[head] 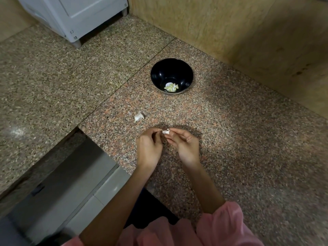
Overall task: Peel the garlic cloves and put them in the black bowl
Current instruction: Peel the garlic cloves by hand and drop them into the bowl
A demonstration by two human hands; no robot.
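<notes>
Left hand (148, 148) and right hand (184, 146) both pinch one garlic clove (166, 132) above the counter (248, 139). Bowl (159, 71) near the back edge holds peeled cloves (171, 87).

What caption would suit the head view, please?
Left hand and right hand pinch a garlic clove; peeled cloves lie in the black bowl.

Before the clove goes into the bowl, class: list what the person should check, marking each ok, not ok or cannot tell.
1. Small white garlic clove pinched by left hand and right hand: ok.
2. Clove fully peeled: cannot tell, fingers cover it.
3. Round black bowl upright, ahead of the hands: ok.
4. Room in bowl: ok, few pale peeled cloves at its bottom.
5. White piece on speckled stone counter, clove or skin: cannot tell.
</notes>
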